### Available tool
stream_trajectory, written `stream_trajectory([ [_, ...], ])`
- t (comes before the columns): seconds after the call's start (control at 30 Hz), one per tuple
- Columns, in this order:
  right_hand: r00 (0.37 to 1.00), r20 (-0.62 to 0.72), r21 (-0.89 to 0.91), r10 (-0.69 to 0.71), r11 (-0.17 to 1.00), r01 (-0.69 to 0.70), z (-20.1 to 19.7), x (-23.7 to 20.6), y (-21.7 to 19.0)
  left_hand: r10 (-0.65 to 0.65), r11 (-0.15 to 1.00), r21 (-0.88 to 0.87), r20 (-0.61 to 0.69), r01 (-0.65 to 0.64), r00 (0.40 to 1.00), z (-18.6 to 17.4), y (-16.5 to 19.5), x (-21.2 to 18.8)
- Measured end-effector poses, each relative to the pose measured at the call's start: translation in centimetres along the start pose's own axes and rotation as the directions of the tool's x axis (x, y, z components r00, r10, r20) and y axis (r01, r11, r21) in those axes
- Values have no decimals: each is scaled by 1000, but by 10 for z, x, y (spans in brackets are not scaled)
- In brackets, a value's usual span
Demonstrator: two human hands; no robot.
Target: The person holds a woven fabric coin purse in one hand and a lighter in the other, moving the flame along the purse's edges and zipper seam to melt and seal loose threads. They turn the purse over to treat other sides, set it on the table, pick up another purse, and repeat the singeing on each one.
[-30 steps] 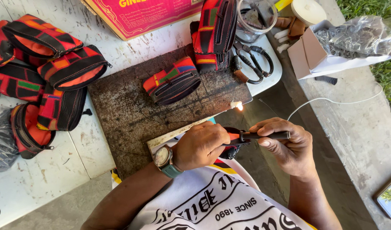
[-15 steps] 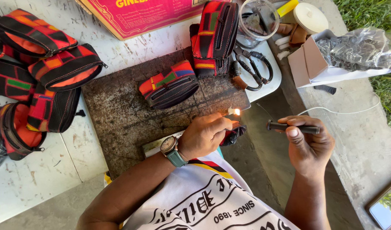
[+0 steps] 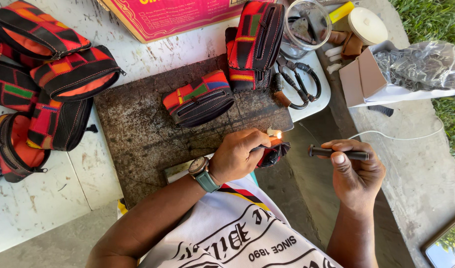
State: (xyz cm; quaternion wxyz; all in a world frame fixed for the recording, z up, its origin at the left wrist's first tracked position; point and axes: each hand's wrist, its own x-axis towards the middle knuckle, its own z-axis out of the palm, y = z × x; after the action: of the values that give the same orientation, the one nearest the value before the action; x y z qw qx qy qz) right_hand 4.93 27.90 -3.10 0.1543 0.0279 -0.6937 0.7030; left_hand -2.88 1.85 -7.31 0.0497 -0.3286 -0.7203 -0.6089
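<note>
On the far left, a pile of patchwork pouches [image 3: 44,84] in red, orange and black lies on the white table [image 3: 49,208]. Next comes a dark stone slab [image 3: 138,134] with one small pouch [image 3: 198,98] on it, and a taller bag [image 3: 256,44] stands at its back edge.

The left hand [image 3: 237,156] is closed tight around a small red and black fabric piece [image 3: 273,153] at the slab's near corner. A little flame [image 3: 277,134] burns right at the edge of that piece, so the step looks like sealing a cut edge with fire.

To the right, the right hand [image 3: 356,173] is closed around a dark stick lighter [image 3: 336,154], well apart from the flame.

The next move likely calls for care: the fingers [image 3: 257,139] sit very near the fire, and the fabric could burn too much.

Behind are black scissors [image 3: 299,82], a clear jar [image 3: 304,27], a cardboard box [image 3: 366,79] and a crinkly plastic bag [image 3: 416,62]. None of them block the hands.
</note>
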Motion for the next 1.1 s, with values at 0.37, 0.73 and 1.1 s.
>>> stream_trajectory([
  [0.37, 1000, 3, 11, 24, 1000, -24, 4, 3, -5, 117, 990, 70, 41, -119, 992, -5, 9, 1],
  [0.73, 950, 201, -84, 239, 970, -226, 36, 12, -34, 406, 820, 288, 318, -495, 857, -45, 51, -13],
  [1.1, 969, 249, -46, 4, 999, 8, 86, -8, -39, 431, 823, 345, 136, -451, 892, -63, 72, -30],
])
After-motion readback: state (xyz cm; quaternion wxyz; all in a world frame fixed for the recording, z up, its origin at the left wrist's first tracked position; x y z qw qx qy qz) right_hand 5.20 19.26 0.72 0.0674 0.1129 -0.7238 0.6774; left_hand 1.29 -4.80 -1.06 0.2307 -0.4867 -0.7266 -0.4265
